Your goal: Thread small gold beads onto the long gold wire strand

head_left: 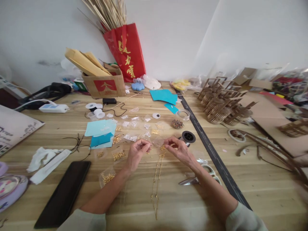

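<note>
My left hand [137, 154] is closed in a pinch above the table, with something small at its fingertips that I cannot make out. Across from it, my right hand [178, 150] has its thumb and fingers drawn together beside a little heap of gold beads [163, 147]; what it grips is too small to tell. Below the fingertips a gold chain [155, 183] lies in a long loop on the wood, its upper end close to my right hand. Gold findings in clear bags [118, 155] lie left of my left hand. Silver pieces [130, 137] lie beyond it.
Scissors [190, 181] lie partly under my right forearm. A black spool [188, 137] stands beyond my right wrist, near a dish of brown beads [177, 124]. A phone [64, 194] lies left. Small woven baskets [216, 102] and a cardboard box [106, 85] stand farther back.
</note>
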Motion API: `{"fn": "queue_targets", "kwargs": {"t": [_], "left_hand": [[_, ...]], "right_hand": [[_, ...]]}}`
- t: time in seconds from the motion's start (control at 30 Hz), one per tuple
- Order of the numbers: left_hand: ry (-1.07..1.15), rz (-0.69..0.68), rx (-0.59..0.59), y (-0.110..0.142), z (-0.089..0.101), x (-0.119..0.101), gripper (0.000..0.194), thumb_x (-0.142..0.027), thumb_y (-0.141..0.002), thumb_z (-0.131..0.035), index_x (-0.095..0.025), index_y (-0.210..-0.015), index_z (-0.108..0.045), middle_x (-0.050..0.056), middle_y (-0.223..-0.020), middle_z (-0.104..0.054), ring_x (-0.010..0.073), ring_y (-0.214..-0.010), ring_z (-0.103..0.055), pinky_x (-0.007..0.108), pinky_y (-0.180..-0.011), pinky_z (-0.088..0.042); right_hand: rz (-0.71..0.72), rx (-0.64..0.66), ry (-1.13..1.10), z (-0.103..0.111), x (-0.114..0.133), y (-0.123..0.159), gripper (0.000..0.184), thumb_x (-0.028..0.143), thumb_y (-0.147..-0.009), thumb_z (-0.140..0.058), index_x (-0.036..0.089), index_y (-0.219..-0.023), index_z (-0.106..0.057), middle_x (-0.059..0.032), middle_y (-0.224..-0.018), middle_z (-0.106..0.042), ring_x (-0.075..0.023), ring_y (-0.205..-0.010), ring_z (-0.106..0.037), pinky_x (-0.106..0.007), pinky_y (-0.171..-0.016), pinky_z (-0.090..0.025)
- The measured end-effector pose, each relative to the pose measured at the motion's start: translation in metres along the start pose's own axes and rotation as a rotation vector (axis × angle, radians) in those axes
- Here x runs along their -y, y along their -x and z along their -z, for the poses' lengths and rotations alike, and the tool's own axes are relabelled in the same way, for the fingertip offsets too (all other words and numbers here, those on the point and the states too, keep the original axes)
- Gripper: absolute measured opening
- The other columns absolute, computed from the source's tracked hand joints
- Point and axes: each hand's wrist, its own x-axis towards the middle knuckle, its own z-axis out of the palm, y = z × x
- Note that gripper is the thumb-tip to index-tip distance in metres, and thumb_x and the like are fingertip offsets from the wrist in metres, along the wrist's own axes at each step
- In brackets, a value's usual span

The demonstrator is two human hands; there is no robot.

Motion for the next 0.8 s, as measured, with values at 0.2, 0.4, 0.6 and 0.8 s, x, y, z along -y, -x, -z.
{"fn": "queue_targets", "kwargs": {"t": [0.2, 0.4, 0.6, 0.8], "left_hand": [[-0.023, -0.002, 0.029, 0.0, -0.004, -0.011, 0.018, -0.031, -0.071, -0.068, -0.015, -0.067, -0.063, 0.002, -0.064, -0.062, 0.0121, -0.062, -0.055, 0.023, -0.06, -0.045], [-0.043, -0.002, 0.024, -0.01, -0.006, -0.011, 0.018, -0.031, -0.071, -0.068, -0.014, -0.07, -0.064, 0.003, -0.07, -0.066, 0.012, -0.064, -0.058, 0.023, -0.061, -0.047], [-0.018, 0.002, -0.046, -0.025, -0.008, -0.003, 0.018, -0.031, -0.067, -0.071, -0.014, -0.069, -0.063, 0.002, -0.067, -0.067, 0.0114, -0.06, -0.059, 0.023, -0.056, -0.048], [0.035, 0.044, -0.111, -0.029, -0.006, 0.003, 0.022, -0.032, -0.064, -0.073, -0.013, -0.069, -0.063, 0.003, -0.068, -0.069, 0.0114, -0.058, -0.059, 0.024, -0.055, -0.048]], "right_hand": [[0.071, 0.134, 0.317, 0.012, -0.005, 0.003, 0.013, 0.012, -0.079, -0.052, 0.018, -0.087, -0.061, -0.0018, -0.08, -0.062, -0.0124, -0.066, -0.056, -0.023, -0.06, -0.041], [0.085, 0.299, 0.633, 0.018, 0.006, 0.009, 0.017, 0.007, -0.08, -0.051, 0.02, -0.087, -0.061, -0.0025, -0.082, -0.06, -0.0136, -0.067, -0.056, -0.023, -0.057, -0.03], [0.084, 0.322, 0.744, 0.027, 0.009, 0.011, 0.014, 0.007, -0.082, -0.052, 0.02, -0.082, -0.058, -0.0023, -0.079, -0.061, -0.0134, -0.064, -0.054, -0.025, -0.055, -0.024], [0.079, 0.296, 0.726, 0.03, 0.004, 0.012, 0.012, 0.011, -0.087, -0.048, 0.019, -0.087, -0.058, -0.003, -0.084, -0.062, -0.0136, -0.068, -0.056, -0.024, -0.059, -0.027]]}}
